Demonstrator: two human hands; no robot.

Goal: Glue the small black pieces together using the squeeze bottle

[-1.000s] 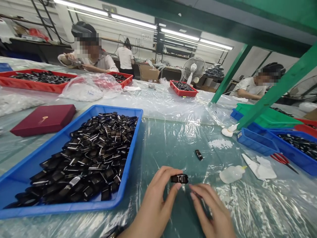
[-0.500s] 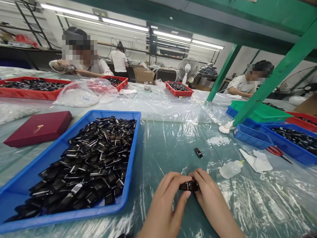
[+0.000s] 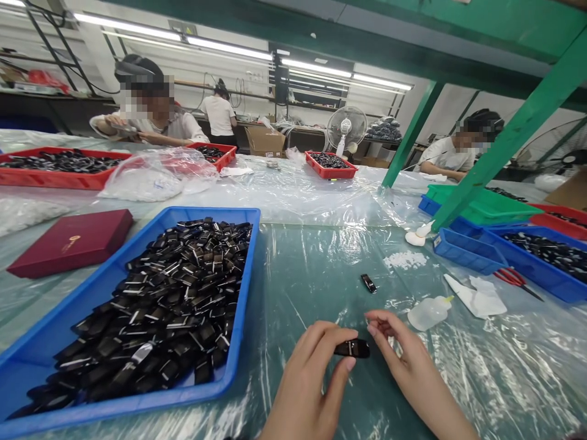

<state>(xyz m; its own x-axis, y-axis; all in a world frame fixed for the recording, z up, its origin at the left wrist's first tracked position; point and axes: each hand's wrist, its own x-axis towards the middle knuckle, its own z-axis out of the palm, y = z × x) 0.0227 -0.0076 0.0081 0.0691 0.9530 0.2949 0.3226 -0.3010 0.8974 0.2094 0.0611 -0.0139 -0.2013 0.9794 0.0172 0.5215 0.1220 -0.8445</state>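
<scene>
Between the thumb and index finger of the left hand [image 3: 312,373], closed in a pinch, one glossy black piece [image 3: 356,348] is gripped by its left end and held above the table [image 3: 302,269]. The right hand [image 3: 410,360] is placed just beside the piece's free end, its thumb and index tips bent close together with little gap; whether anything tiny is pinched there cannot be told. One second black piece [image 3: 368,283] is seen lying alone on the table beyond the hands. To the right, one white heap of small bits [image 3: 406,260], one translucent bottle [image 3: 429,313] laid on its side, some crumpled white paper [image 3: 477,297] and one red-handled tool [image 3: 510,277] are spread. To the left, one large blue tray [image 3: 245,287] is filled with black pieces too many to be counted, and beside it one maroon box [image 3: 71,241] is set. At the right edge, one small blue bin [image 3: 468,252], one larger blue tray [image 3: 562,290] and one green tray [image 3: 486,206] are grouped. Four red trays [image 3: 332,173] are counted, three across the table and one at right. Farther off, three people [image 3: 219,115] and one white fan [image 3: 346,127] are seen, with two slanting green posts [image 3: 415,131] nearer.
</scene>
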